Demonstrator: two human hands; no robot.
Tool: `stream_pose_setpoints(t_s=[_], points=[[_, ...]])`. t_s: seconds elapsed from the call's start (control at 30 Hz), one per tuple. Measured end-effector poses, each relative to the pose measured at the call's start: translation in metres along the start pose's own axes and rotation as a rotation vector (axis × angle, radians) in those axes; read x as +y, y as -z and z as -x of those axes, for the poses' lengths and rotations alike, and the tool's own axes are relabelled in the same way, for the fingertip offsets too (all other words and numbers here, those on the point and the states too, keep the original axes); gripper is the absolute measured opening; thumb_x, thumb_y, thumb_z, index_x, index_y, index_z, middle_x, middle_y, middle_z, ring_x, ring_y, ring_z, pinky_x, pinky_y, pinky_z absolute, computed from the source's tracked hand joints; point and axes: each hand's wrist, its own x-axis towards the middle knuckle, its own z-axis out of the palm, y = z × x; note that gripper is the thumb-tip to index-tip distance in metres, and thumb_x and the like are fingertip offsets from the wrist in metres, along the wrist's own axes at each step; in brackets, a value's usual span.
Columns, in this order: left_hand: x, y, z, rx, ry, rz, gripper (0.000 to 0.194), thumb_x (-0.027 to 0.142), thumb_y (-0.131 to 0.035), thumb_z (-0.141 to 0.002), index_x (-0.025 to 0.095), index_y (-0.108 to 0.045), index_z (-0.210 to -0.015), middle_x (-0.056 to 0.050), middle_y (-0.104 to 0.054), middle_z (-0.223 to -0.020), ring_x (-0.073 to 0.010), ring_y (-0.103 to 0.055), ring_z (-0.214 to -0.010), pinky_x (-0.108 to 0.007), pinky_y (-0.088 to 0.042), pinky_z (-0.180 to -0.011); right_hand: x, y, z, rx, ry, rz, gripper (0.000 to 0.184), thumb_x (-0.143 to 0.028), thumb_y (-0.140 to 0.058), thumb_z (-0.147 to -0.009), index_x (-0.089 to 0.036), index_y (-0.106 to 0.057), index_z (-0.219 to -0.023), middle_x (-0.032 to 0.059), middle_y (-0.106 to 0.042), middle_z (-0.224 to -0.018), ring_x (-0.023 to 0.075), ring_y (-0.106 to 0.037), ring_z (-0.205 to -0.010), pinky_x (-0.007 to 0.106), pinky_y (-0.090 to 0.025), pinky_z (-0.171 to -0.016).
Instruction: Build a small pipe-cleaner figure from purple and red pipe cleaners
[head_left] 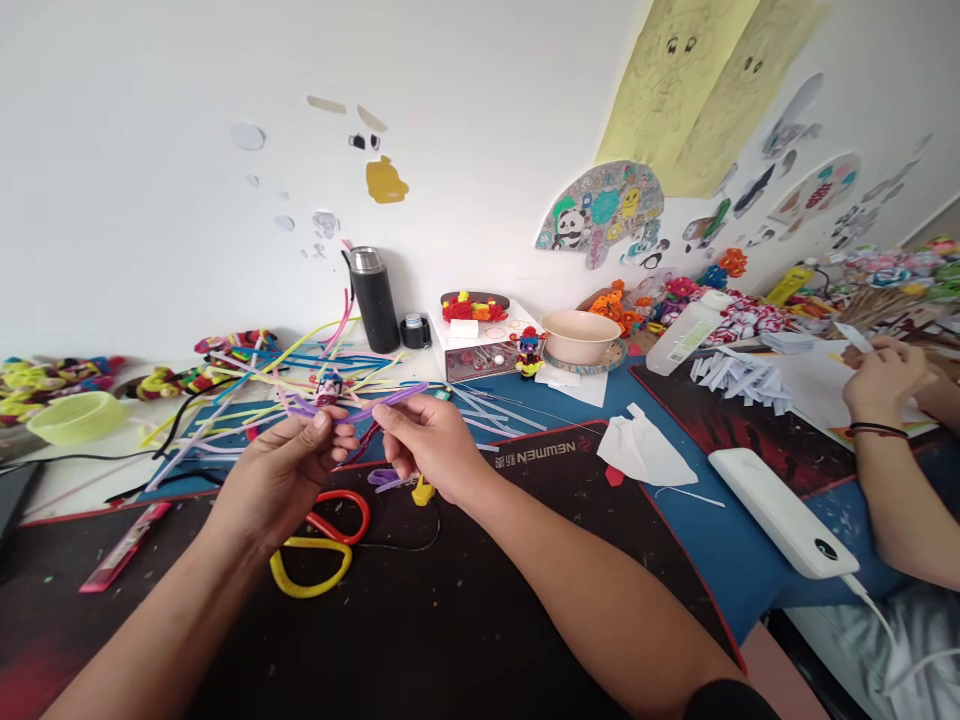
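Note:
My left hand (281,465) is closed, its thumb and fingers pinching a small doll-like figure (330,388) with a dark blue and white head. A purple pipe cleaner (401,396) runs from the figure to my right hand (435,440), which pinches it between thumb and forefinger. Below my hands, on the black mat, lie a red loop (366,515) and a yellow loop (311,592), shaped like scissor handles; any blades are hidden. A small yellow piece (423,491) and curled purple pipe cleaner (385,479) rest under my right hand.
Loose pipe cleaners (225,425) spread behind my hands. Farther back stand a black thermos (376,310), a clear-fronted box (480,362), a finished figure (529,352) and a pink bowl (581,335). A white power bank (780,510) lies near another person's hand (889,380).

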Motion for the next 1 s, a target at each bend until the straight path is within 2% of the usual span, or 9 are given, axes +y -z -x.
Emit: stream_pose_setpoints(t_s=[0.17,0.33,0.57,0.77,0.87,1.0], points=[[0.001,-0.003,0.002,0.012,0.014,-0.032,0.052,0.038,-0.113,-0.04,0.012,-0.086,-0.077,-0.006,-0.08,-0.066,-0.0132,-0.072,-0.056,-0.016,-0.062,-0.054,-0.001,-0.001,0.0,0.008,0.013,-0.072,0.036,-0.054,-0.077,-0.094,-0.019,-0.07,-0.095,-0.0073,-0.06,-0.06,0.007,-0.047,-0.04,0.024,-0.032,-0.042],[0.002,-0.005,0.002,0.008,0.038,-0.052,0.056,0.04,-0.113,-0.037,0.011,-0.086,-0.077,-0.006,-0.08,-0.064,-0.0124,-0.071,-0.055,-0.015,-0.061,-0.053,-0.003,0.0,-0.001,0.012,0.004,-0.117,0.03,-0.048,-0.076,-0.095,-0.019,-0.072,-0.093,-0.0067,-0.06,-0.06,0.0064,-0.046,-0.039,0.024,-0.025,-0.04],[0.002,0.002,-0.001,-0.059,0.086,-0.085,0.052,0.04,-0.113,-0.042,0.013,-0.087,-0.079,-0.006,-0.079,-0.066,-0.0138,-0.07,-0.055,-0.019,-0.062,-0.053,-0.008,0.001,0.001,-0.073,-0.067,-0.083,0.022,-0.04,-0.07,-0.102,-0.018,-0.073,-0.098,-0.0072,-0.058,-0.058,0.0068,-0.047,-0.041,0.023,-0.031,-0.043],[0.008,0.016,-0.004,-0.097,0.098,-0.153,0.05,0.043,-0.111,-0.048,0.014,-0.088,-0.083,-0.006,-0.08,-0.07,-0.013,-0.068,-0.056,-0.02,-0.061,-0.054,-0.006,0.002,0.005,-0.196,-0.111,0.031,0.029,-0.047,-0.076,-0.099,-0.018,-0.075,-0.099,-0.0093,-0.051,-0.053,0.0076,-0.047,-0.044,0.022,-0.036,-0.046],[0.013,0.016,-0.003,-0.118,0.084,-0.232,0.048,0.048,-0.11,-0.047,0.017,-0.086,-0.074,-0.004,-0.076,-0.064,-0.0113,-0.064,-0.054,-0.018,-0.057,-0.051,-0.005,0.001,0.005,-0.252,-0.138,0.076,0.034,-0.051,-0.079,-0.097,-0.018,-0.075,-0.095,-0.0102,-0.049,-0.051,0.008,-0.048,-0.043,0.023,-0.039,-0.048],[0.02,0.01,0.002,-0.153,0.072,-0.322,0.045,0.052,-0.108,-0.049,0.017,-0.082,-0.062,-0.002,-0.07,-0.054,-0.0106,-0.06,-0.05,-0.018,-0.052,-0.049,-0.005,0.0,0.006,-0.276,-0.139,0.184,0.038,-0.055,-0.081,-0.094,-0.018,-0.073,-0.092,-0.0097,-0.049,-0.05,0.0084,-0.048,-0.042,0.024,-0.034,-0.046]])
